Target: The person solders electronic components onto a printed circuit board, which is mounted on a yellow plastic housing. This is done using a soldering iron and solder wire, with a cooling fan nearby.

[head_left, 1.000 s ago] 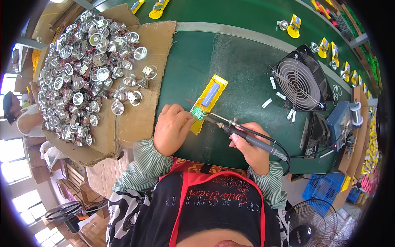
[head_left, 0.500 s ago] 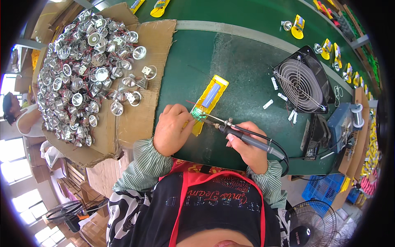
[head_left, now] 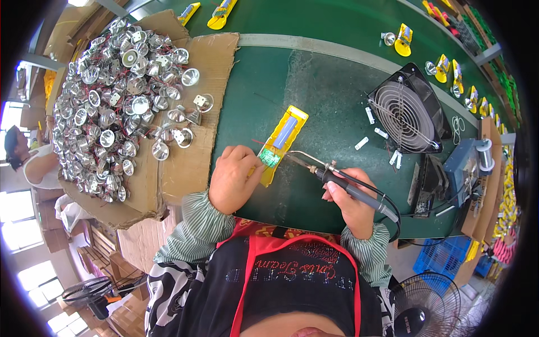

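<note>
A soldering iron (head_left: 364, 195) with a grey handle and a thin curved metal tube beside its tip is gripped in my right hand (head_left: 352, 206). Its tip is just right of a small green circuit board (head_left: 270, 158). The board lies over the lower part of a yellow plastic housing (head_left: 300, 117), which also holds a blue cylindrical battery (head_left: 287, 132). My left hand (head_left: 233, 178) is closed at the board's left edge, thumb and fingers pinching it. A thin red wire (head_left: 260, 142) sticks out beside those fingertips.
Silvery reflector cups (head_left: 106, 137) with wires are heaped on cardboard (head_left: 210, 62) at left. At right are a square black fan (head_left: 407, 112), small white parts (head_left: 361, 143), a blue soldering station (head_left: 463, 163) and a solder reel (head_left: 485, 156). Yellow housings (head_left: 403, 40) line the far strip.
My right hand has drawn the soldering iron to the right, its tip now off the circuit board. My left hand keeps its place at the board.
</note>
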Demonstrator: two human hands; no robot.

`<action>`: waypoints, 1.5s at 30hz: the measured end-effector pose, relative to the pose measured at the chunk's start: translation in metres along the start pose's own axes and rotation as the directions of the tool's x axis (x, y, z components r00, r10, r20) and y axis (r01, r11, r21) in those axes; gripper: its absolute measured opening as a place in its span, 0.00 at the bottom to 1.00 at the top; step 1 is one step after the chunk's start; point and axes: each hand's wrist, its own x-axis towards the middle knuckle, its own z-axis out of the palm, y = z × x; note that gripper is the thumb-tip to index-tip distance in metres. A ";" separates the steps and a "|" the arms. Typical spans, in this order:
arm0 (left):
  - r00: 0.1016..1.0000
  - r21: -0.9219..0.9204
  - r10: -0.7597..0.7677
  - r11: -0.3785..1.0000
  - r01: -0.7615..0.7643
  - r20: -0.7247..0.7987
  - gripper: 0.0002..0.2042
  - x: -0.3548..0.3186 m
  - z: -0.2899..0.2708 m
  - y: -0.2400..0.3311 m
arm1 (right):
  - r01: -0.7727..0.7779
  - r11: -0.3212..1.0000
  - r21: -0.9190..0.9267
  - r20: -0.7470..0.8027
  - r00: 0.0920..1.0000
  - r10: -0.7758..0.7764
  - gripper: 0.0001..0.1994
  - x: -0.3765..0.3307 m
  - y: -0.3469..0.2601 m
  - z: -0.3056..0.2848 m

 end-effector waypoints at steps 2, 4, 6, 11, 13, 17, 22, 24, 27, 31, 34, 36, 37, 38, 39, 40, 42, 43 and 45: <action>0.999 0.065 0.049 0.997 -0.049 0.008 0.11 -0.004 -0.004 0.005 | 0.006 1.000 0.006 -0.014 1.000 -0.006 0.08 -0.001 0.002 -0.003; 0.997 0.148 0.073 0.986 -0.078 0.036 0.15 -0.012 0.001 0.011 | 0.019 1.000 0.013 -0.029 0.999 -0.019 0.08 0.000 0.004 -0.007; 0.994 0.244 0.089 0.965 -0.100 0.055 0.19 -0.010 -0.001 0.013 | -0.003 0.999 0.034 -0.055 0.998 0.005 0.07 0.001 0.000 -0.010; 0.998 0.018 0.058 0.998 -0.057 -0.006 0.20 0.042 -0.004 0.012 | 0.003 0.998 0.056 -0.123 0.992 0.004 0.09 0.003 0.002 -0.024; 0.996 -0.052 0.078 0.995 -0.080 -0.050 0.20 0.082 -0.001 0.012 | 0.007 0.998 0.058 -0.147 0.989 0.002 0.10 0.003 -0.001 -0.029; 0.985 -0.093 0.143 0.984 -0.151 -0.094 0.20 0.184 0.024 0.011 | 0.008 0.998 0.061 -0.193 0.981 0.004 0.09 0.009 0.001 -0.037; 0.981 -0.165 0.162 0.970 -0.177 -0.105 0.25 0.333 0.088 0.021 | -0.056 0.998 0.022 -0.208 0.976 0.059 0.09 0.020 0.008 -0.044; 0.995 -0.416 0.102 0.906 -0.082 0.025 0.26 0.380 0.097 0.032 | -0.084 0.996 0.033 -0.233 0.968 0.089 0.09 0.025 0.007 -0.044; 0.962 -0.680 0.094 0.725 0.109 0.255 0.28 0.402 0.087 0.044 | -0.094 0.995 0.026 -0.273 0.957 0.098 0.09 0.028 0.011 -0.049; 0.971 -0.467 -0.129 0.858 0.212 0.203 0.21 0.407 0.035 -0.003 | -0.107 0.994 0.012 -0.252 0.962 0.106 0.09 0.030 0.008 -0.050; 0.969 0.341 -0.094 0.925 0.170 -0.227 0.20 0.404 -0.009 -0.109 | -0.118 0.992 0.051 -0.225 0.966 0.126 0.09 0.031 0.007 -0.046; 0.864 0.496 -0.336 0.714 0.494 -0.376 0.26 0.384 -0.019 -0.099 | -0.146 0.988 0.041 -0.287 0.946 0.152 0.09 0.031 0.011 -0.046; 0.824 0.511 -0.448 0.646 0.567 -0.347 0.31 0.373 -0.033 -0.108 | -0.144 0.989 0.043 -0.274 0.950 0.150 0.09 0.031 0.010 -0.045; 0.769 0.526 -0.554 0.572 0.630 -0.319 0.35 0.363 -0.046 -0.114 | -0.138 0.989 0.047 -0.263 0.954 0.145 0.09 0.031 0.008 -0.044; 0.770 0.497 -0.582 0.602 0.625 -0.263 0.37 0.353 -0.051 -0.123 | -0.134 0.990 0.050 -0.254 0.957 0.143 0.09 0.030 0.007 -0.043; 0.764 0.495 -0.587 0.596 0.632 -0.269 0.37 0.350 -0.052 -0.140 | -0.134 0.990 0.050 -0.244 0.959 0.143 0.09 0.029 0.006 -0.041; 0.880 0.450 -0.419 0.756 0.475 -0.225 0.35 0.347 -0.048 -0.164 | -0.114 0.993 0.037 -0.229 0.966 0.120 0.09 0.027 0.006 -0.038; 0.910 0.445 -0.334 0.795 0.412 -0.246 0.35 0.344 -0.044 -0.164 | -0.099 0.995 0.033 -0.233 0.967 0.104 0.09 0.026 0.005 -0.038; 0.928 0.438 -0.295 0.820 0.369 -0.230 0.34 0.325 -0.043 -0.148 | -0.101 0.994 0.044 -0.235 0.966 0.108 0.10 0.025 0.004 -0.036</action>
